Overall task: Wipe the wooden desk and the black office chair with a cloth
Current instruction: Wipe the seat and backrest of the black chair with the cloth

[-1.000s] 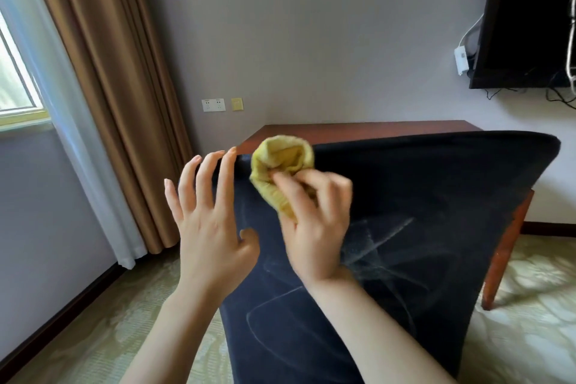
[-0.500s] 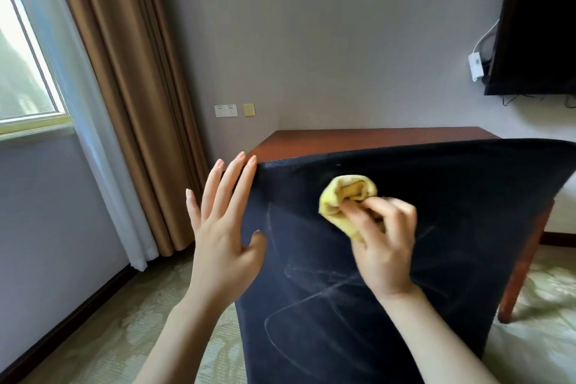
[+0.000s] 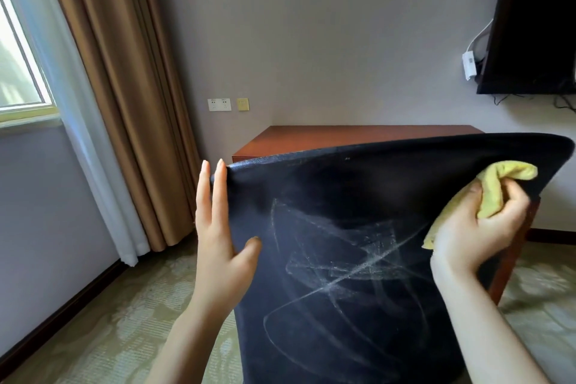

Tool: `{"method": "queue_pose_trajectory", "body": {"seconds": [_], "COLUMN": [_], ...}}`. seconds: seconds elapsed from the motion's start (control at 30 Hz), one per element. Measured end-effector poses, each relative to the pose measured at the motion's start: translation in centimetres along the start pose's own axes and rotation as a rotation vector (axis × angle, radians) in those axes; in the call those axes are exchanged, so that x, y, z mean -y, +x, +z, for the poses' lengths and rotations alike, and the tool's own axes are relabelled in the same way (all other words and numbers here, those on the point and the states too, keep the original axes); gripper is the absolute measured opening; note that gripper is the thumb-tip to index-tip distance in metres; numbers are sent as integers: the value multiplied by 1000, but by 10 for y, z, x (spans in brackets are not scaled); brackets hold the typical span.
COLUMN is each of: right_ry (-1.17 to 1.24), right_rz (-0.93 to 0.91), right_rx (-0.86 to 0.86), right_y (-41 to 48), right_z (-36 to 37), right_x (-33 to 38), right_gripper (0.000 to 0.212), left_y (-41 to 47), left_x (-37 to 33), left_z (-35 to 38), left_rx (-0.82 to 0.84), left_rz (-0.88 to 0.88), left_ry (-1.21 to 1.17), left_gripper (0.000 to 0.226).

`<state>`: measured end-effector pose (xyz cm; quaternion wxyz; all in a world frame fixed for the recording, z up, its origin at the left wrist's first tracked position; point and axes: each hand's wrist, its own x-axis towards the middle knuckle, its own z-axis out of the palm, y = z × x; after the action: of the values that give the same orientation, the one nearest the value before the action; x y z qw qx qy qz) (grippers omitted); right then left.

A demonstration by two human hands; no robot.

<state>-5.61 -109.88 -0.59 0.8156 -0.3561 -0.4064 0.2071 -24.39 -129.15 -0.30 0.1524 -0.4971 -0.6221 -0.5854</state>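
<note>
While the right hand (image 3: 467,227) bunches the soft, light cloth (image 3: 495,187), the left hand's (image 3: 218,234) straight fingers (image 3: 218,190) steady the stiff chair back (image 3: 358,259) at its left edge.

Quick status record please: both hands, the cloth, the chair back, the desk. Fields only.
left hand: open, straight fingers along the chair back's left edge, thumb on its rear face
right hand: grips the bunched yellow cloth
cloth position: near the chair back's upper right corner
chair back: black, pale streaks across the middle and lower part
wooden desk: behind the chair, against the wall; visible top bare
</note>
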Motion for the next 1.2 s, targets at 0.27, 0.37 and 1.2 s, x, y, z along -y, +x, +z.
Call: {"method": "queue_pose_trajectory", "body": {"seconds": [0.27,0.37,1.2], "right_ry": [52,105,95], "right_rz": [-136,-255,-1616], "right_rx": [-3,57,963], "right_y": [-58,-82,-60], "right_z": [24,35,31], "right_x": [39,53,31], "right_gripper": [29,23,14], "left_y": [-4,-5,-72], "left_x": [-4,-7,30], "left_z": [-2,-3,17], "left_rx": [82,118,103], "left_rz": [6,8,-633], "left_ry": [-5,-10,-343], "left_gripper": [106,107,93]}}
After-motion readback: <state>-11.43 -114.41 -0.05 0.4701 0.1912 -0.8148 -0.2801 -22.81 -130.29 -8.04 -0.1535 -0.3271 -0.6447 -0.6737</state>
